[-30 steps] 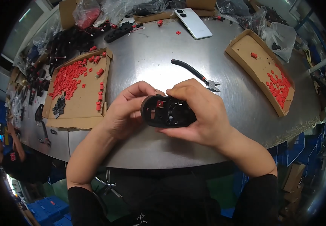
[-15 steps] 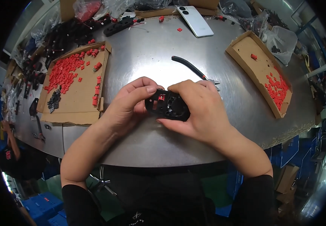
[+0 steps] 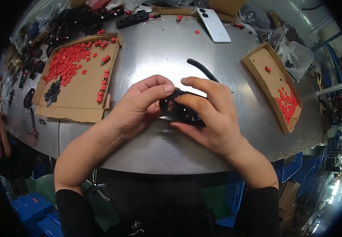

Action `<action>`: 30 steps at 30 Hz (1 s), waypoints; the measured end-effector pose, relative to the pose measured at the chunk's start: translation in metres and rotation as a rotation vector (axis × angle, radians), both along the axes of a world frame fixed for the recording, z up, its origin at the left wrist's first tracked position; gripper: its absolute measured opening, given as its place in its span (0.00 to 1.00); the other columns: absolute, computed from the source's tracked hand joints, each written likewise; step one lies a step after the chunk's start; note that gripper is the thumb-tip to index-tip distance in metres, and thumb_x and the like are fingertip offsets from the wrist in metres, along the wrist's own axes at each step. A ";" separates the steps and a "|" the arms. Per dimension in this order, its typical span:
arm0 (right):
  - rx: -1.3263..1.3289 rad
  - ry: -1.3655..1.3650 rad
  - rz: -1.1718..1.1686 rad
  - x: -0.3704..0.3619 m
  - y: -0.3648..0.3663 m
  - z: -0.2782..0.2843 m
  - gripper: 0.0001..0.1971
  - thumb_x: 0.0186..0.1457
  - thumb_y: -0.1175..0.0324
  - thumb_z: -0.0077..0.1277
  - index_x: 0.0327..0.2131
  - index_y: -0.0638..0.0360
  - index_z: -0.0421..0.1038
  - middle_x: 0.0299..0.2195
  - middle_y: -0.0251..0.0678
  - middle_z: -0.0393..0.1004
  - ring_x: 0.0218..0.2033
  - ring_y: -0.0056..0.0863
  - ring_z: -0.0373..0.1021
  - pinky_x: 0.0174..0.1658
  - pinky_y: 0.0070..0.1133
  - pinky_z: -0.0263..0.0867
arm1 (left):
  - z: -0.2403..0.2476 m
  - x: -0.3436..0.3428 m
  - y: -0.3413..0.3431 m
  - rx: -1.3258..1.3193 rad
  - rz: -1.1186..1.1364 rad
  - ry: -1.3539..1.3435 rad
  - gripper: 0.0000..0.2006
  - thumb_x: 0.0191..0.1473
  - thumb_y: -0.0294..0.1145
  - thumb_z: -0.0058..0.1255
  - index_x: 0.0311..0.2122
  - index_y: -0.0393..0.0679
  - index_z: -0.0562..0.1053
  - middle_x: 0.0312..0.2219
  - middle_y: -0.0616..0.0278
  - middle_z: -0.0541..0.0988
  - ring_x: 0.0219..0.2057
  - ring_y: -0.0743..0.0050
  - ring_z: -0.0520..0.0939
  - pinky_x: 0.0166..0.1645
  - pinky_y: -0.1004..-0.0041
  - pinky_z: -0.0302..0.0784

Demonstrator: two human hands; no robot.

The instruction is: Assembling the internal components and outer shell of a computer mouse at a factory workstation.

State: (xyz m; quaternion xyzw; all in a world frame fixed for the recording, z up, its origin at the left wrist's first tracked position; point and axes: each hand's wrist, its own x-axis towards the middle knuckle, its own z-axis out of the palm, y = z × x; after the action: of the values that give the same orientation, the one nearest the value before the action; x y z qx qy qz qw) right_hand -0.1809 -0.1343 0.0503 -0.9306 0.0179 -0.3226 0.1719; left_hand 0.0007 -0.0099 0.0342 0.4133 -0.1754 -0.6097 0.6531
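A black plastic housing (image 3: 172,112) with round openings is held low over the metal table between my two hands. My left hand (image 3: 141,98) pinches its left end, thumb on top and fingers curled behind. Around the right end my right hand (image 3: 218,118) is wrapped, with the thumb along the near edge. One right fingertip presses on the housing, over a small red part that it mostly covers; another finger is raised. Just beyond the right hand lies a black-handled pair of pliers (image 3: 202,68), its jaws mostly hidden by that hand.
To the left sits a cardboard tray (image 3: 88,89) of red pieces and black bits. A smaller cardboard tray (image 3: 258,70) with red pieces stands right. A white phone (image 3: 215,28), a black elongated part (image 3: 132,20) and plastic bags (image 3: 296,55) line the far side.
My right fingers have shifted left over the housing, one coming onto the red part and another lifting. The view has turned slightly. Both hands keep hold of the housing.
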 end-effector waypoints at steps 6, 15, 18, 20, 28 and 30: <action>0.077 0.031 -0.015 -0.002 0.004 0.004 0.19 0.43 0.68 0.70 0.41 0.56 0.77 0.52 0.40 0.76 0.52 0.41 0.72 0.54 0.33 0.65 | -0.010 0.002 0.002 0.002 -0.015 -0.004 0.09 0.63 0.34 0.59 0.44 0.43 0.74 0.35 0.68 0.79 0.34 0.85 0.80 0.39 0.84 0.77; 0.406 0.107 -0.046 -0.006 0.002 0.001 0.08 0.48 0.78 0.61 0.34 0.62 0.75 0.42 0.39 0.80 0.40 0.36 0.78 0.44 0.27 0.72 | -0.011 -0.015 0.001 0.041 -0.072 -0.247 0.10 0.61 0.38 0.61 0.42 0.45 0.75 0.34 0.72 0.78 0.35 0.90 0.76 0.35 0.86 0.69; 0.398 0.135 -0.046 -0.007 0.002 0.000 0.09 0.48 0.79 0.61 0.34 0.63 0.73 0.40 0.39 0.80 0.37 0.36 0.79 0.40 0.25 0.73 | -0.013 -0.017 0.000 0.043 -0.084 -0.251 0.11 0.62 0.39 0.61 0.42 0.45 0.75 0.34 0.72 0.78 0.35 0.90 0.76 0.36 0.86 0.69; 0.344 0.137 -0.050 -0.008 0.000 0.001 0.08 0.48 0.79 0.61 0.33 0.63 0.73 0.39 0.38 0.79 0.37 0.35 0.79 0.39 0.25 0.73 | -0.013 -0.018 -0.001 0.037 -0.085 -0.244 0.11 0.62 0.40 0.60 0.43 0.46 0.76 0.34 0.71 0.78 0.35 0.89 0.76 0.37 0.85 0.70; 0.260 0.318 -0.130 -0.012 0.004 0.018 0.07 0.48 0.78 0.60 0.32 0.63 0.72 0.39 0.39 0.79 0.37 0.38 0.78 0.40 0.26 0.73 | 0.003 0.006 0.005 -0.277 -0.157 -1.061 0.18 0.58 0.38 0.61 0.48 0.36 0.73 0.40 0.60 0.78 0.37 0.78 0.80 0.42 0.75 0.78; 0.221 0.409 -0.123 -0.015 0.007 0.023 0.07 0.47 0.78 0.60 0.31 0.64 0.72 0.40 0.39 0.78 0.37 0.39 0.77 0.41 0.26 0.73 | -0.002 0.007 0.006 -0.377 -0.152 -1.281 0.25 0.48 0.42 0.69 0.46 0.37 0.74 0.38 0.57 0.77 0.35 0.67 0.79 0.40 0.68 0.76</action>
State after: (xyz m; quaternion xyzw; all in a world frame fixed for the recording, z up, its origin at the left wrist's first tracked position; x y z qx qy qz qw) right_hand -0.1957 -0.1276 0.0734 -0.9494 0.1440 -0.1334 0.2453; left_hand 0.0077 -0.0035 0.0319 0.5588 -0.6605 -0.2472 0.4363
